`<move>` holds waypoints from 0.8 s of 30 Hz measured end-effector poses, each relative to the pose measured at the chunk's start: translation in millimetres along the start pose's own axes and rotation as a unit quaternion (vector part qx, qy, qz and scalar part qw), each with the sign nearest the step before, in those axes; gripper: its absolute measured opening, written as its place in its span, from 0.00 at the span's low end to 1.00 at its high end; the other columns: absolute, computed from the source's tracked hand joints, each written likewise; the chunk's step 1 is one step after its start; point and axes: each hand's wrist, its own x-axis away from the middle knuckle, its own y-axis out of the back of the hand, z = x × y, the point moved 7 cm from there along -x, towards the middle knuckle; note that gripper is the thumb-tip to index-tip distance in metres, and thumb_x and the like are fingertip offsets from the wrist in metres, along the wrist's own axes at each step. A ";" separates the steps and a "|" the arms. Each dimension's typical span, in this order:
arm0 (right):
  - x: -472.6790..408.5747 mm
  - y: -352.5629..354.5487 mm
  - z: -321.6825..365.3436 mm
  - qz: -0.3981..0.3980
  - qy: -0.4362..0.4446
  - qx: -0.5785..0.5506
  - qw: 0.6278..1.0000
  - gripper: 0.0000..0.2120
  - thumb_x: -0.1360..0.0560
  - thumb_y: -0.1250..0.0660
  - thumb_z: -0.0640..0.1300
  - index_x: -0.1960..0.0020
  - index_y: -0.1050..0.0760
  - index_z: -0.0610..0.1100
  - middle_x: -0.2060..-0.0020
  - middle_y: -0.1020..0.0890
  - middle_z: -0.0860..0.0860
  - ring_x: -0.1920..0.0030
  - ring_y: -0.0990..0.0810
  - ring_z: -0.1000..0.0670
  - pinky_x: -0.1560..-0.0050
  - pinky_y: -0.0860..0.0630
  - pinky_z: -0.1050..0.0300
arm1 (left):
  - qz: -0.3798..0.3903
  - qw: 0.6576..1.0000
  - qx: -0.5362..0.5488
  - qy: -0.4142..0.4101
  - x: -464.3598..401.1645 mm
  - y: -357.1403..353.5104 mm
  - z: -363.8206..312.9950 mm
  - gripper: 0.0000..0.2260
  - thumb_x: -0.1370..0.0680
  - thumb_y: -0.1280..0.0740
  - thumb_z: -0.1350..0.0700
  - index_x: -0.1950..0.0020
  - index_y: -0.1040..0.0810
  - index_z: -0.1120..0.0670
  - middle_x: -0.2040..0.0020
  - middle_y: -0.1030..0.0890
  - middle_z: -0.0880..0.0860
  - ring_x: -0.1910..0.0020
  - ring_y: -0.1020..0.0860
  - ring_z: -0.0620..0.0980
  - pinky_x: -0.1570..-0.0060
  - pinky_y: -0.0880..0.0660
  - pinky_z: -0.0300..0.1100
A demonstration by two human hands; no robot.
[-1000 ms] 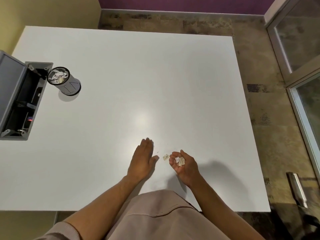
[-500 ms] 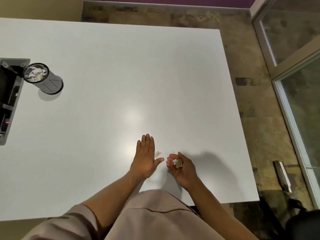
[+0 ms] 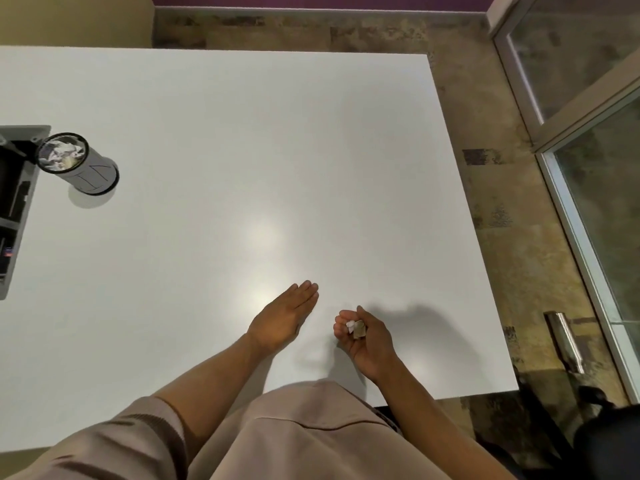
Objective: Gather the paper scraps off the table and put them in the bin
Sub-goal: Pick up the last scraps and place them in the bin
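A few paper scraps (image 3: 356, 329) are cupped in the right hand (image 3: 367, 336), fingers curled loosely round them, near the table's (image 3: 242, 140) front edge. The left hand (image 3: 282, 315) is held flat and empty just beside it. No loose scraps can be made out on the tabletop, though tiny bits could be missed. For the carry, the fingers should be closed properly, since the already part-filled bin (image 3: 74, 163) is way over by the left edge.

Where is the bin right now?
The bin stands on the table's far left side, beside the grey recessed box, well away from both hands.
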 end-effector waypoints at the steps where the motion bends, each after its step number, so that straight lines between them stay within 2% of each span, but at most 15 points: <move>1: -0.1 -0.9 -0.8 0.000 0.001 0.006 1.000 0.15 0.20 0.39 0.43 0.51 0.24 0.30 0.63 0.23 0.40 0.64 0.23 0.45 0.62 0.18 0.56 | -0.007 1.000 -0.002 -0.002 6.3 2.6 0.0 0.17 0.20 0.37 0.61 0.31 0.26 0.60 0.30 0.27 0.55 0.29 0.29 0.54 0.28 0.36 0.47; 4: -0.8 -1.8 -4.9 -0.011 -0.001 0.031 0.999 0.16 0.20 0.38 0.44 0.49 0.23 0.30 0.62 0.19 0.39 0.64 0.19 0.45 0.62 0.18 0.56 | -0.020 1.000 -0.015 0.000 23.6 8.9 -0.9 0.15 0.20 0.38 0.58 0.34 0.23 0.58 0.31 0.24 0.54 0.32 0.27 0.53 0.31 0.31 0.48; 9: -4.0 -9.5 -10.6 -0.017 -0.006 0.048 0.999 0.17 0.20 0.39 0.45 0.51 0.22 0.30 0.62 0.18 0.40 0.63 0.17 0.45 0.62 0.18 0.56 | -0.044 0.999 -0.031 0.001 43.2 17.6 2.9 0.13 0.23 0.32 0.60 0.38 0.19 0.58 0.36 0.20 0.53 0.37 0.22 0.54 0.38 0.26 0.45; 12: -5.4 -13.3 -12.7 -0.017 -0.004 0.052 0.999 0.17 0.20 0.39 0.45 0.51 0.22 0.30 0.61 0.18 0.39 0.62 0.17 0.44 0.61 0.18 0.55 | -0.063 0.997 -0.033 0.015 47.4 30.5 0.6 0.10 0.23 0.32 0.61 0.42 0.18 0.58 0.43 0.18 0.51 0.50 0.21 0.53 0.49 0.25 0.42; 15: -4.7 -16.4 -14.3 -0.012 -0.001 0.056 0.998 0.17 0.20 0.39 0.44 0.50 0.23 0.29 0.60 0.18 0.39 0.60 0.18 0.43 0.61 0.18 0.54 | -0.066 0.996 -0.048 0.033 48.4 43.6 -3.0 0.09 0.23 0.38 0.62 0.49 0.18 0.59 0.51 0.18 0.49 0.60 0.23 0.52 0.60 0.26 0.40; 17: -3.7 -17.6 -14.3 -0.009 0.000 0.059 0.998 0.17 0.20 0.39 0.44 0.50 0.23 0.29 0.60 0.18 0.39 0.59 0.18 0.43 0.60 0.18 0.53 | -0.055 0.996 -0.054 0.051 50.5 44.6 -0.4 0.09 0.29 0.32 0.66 0.51 0.17 0.59 0.52 0.17 0.49 0.59 0.20 0.51 0.65 0.23 0.42; 19: -2.8 -18.3 -14.6 -0.008 0.000 0.063 0.998 0.16 0.19 0.39 0.44 0.49 0.23 0.30 0.58 0.18 0.38 0.56 0.18 0.42 0.59 0.18 0.53 | -0.029 0.996 -0.039 0.069 52.4 40.6 3.8 0.14 0.34 0.26 0.69 0.50 0.17 0.59 0.50 0.17 0.49 0.56 0.20 0.51 0.67 0.21 0.41; 21: -2.1 -18.5 -14.5 -0.012 0.002 0.064 0.998 0.16 0.19 0.39 0.44 0.49 0.23 0.30 0.55 0.18 0.38 0.54 0.18 0.42 0.59 0.17 0.53 | 0.001 0.995 -0.039 0.095 51.3 38.7 8.5 0.13 0.35 0.25 0.68 0.54 0.18 0.56 0.53 0.18 0.48 0.55 0.23 0.49 0.69 0.22 0.41; 24: -1.0 -18.9 -15.9 -0.015 0.002 0.055 0.998 0.16 0.19 0.39 0.44 0.49 0.23 0.30 0.55 0.18 0.38 0.53 0.18 0.41 0.59 0.17 0.53 | 0.043 0.989 -0.069 0.124 44.0 40.3 7.4 0.09 0.34 0.25 0.65 0.62 0.23 0.55 0.62 0.23 0.47 0.61 0.25 0.49 0.74 0.26 0.42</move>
